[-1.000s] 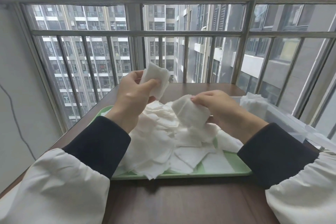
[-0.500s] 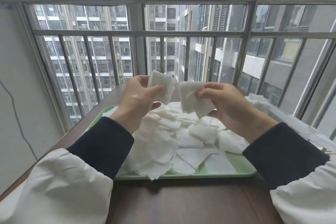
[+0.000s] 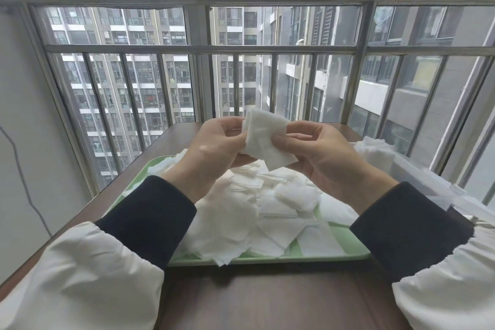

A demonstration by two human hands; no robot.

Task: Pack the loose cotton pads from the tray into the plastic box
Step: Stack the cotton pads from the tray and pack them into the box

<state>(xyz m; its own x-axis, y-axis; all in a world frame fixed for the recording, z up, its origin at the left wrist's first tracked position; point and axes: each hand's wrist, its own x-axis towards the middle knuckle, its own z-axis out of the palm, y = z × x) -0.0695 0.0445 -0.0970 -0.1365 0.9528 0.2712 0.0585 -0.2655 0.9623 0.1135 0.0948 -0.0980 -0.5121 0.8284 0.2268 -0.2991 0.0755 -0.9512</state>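
Note:
A heap of loose white cotton pads [image 3: 251, 211] covers the pale green tray [image 3: 348, 254] on the brown table. Above the heap, my left hand [image 3: 214, 147] and my right hand [image 3: 321, 153] meet, both pinching a small stack of cotton pads [image 3: 263, 139] held between them. The stack hangs in the air, tilted, its lower corner pointing down. The clear plastic box [image 3: 417, 177] stands to the right of the tray, with white pads [image 3: 375, 151] piled in its far end. My right forearm hides part of the box.
The brown table [image 3: 267, 300] runs up to a window with metal railing bars [image 3: 203, 48] just behind it. A white wall with a thin cable [image 3: 24, 182] is on the left. White oversleeves cover both forearms.
My two hands have come together: the pad in my right hand has joined the pads in my left, and both hands now hold one stack, slightly higher than before.

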